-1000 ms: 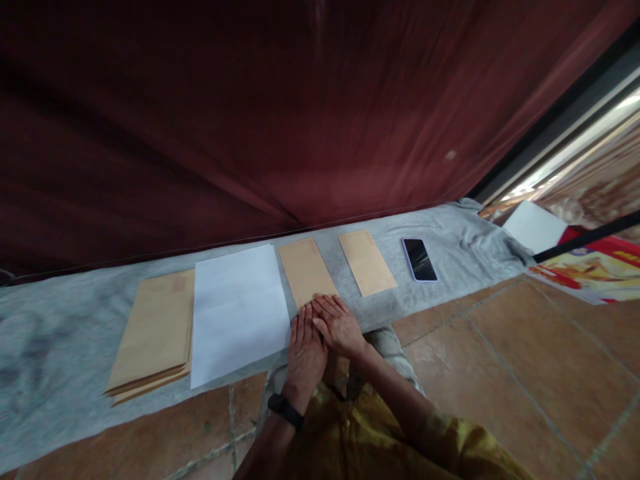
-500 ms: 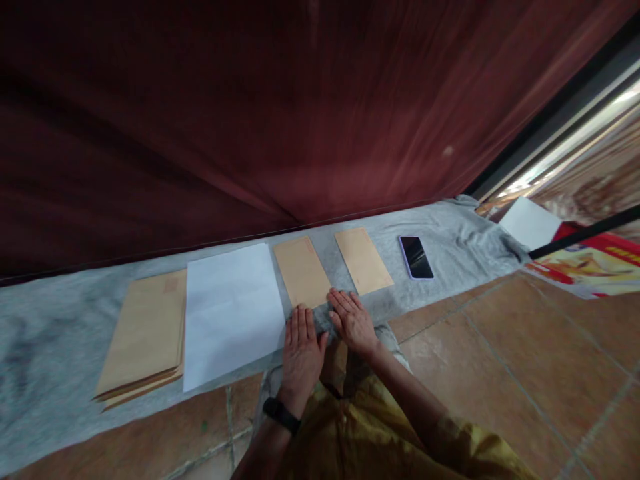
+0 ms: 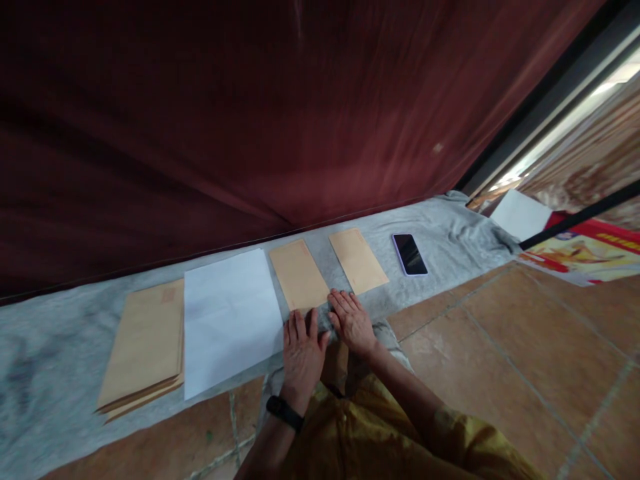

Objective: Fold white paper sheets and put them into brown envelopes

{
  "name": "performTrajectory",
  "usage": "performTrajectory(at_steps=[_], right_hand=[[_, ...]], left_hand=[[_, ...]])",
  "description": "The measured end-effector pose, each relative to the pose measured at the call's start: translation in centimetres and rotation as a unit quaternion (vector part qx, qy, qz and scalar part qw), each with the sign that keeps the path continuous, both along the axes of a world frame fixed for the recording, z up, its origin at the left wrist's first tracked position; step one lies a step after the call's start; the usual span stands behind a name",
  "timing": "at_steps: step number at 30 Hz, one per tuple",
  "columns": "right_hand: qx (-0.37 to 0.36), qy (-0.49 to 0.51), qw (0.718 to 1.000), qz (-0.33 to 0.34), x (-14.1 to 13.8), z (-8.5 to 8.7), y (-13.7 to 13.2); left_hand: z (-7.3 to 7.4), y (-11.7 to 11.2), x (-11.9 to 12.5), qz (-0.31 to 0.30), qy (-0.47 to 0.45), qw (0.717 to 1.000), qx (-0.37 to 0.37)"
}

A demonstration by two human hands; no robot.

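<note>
My left hand [image 3: 303, 347] lies flat with its fingers extended, their tips at the near edge of a brown paper envelope [image 3: 299, 273]. Beside it, my right hand [image 3: 351, 321] also rests flat, its fingertips by the near right corner of that same envelope. Neither hand grips anything. A second brown envelope [image 3: 358, 260] lies just to the right, apart from the first. Left of my hands is a sheet of white paper [image 3: 233, 320], and beyond it a stack of larger brown envelopes [image 3: 145, 343].
A phone [image 3: 410, 255] in a pale purple case lies right of the envelopes. Everything sits on a narrow surface covered with grey cloth [image 3: 450, 233]. A dark red curtain [image 3: 250, 120] hangs behind. On the tiled floor at right is a red and yellow printed box [image 3: 585, 250].
The view has shifted slightly, so the objects sit a little further left. The left hand's fingers have spread a bit; the right hand looks almost unchanged.
</note>
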State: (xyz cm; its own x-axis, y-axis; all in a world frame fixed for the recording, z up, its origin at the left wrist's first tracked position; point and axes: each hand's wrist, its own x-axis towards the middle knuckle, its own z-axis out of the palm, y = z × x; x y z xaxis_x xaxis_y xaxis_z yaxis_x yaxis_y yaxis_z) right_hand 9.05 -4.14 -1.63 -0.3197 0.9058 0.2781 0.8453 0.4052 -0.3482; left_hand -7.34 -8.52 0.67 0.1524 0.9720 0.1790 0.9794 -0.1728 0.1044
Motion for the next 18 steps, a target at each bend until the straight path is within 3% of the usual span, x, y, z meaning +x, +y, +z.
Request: performTrajectory(at_steps=[13,18], right_hand=[[-0.01,0.014,1.0,-0.004,-0.6,0.5,0.0],[-0.018,0.019,0.998,0.062,-1.7,0.9,0.6]], left_hand=[[0.3,0.6,0.8,0.034,0.023,0.999,-0.02],[0.4,0.6,0.6,0.028,0.021,0.999,-0.01]])
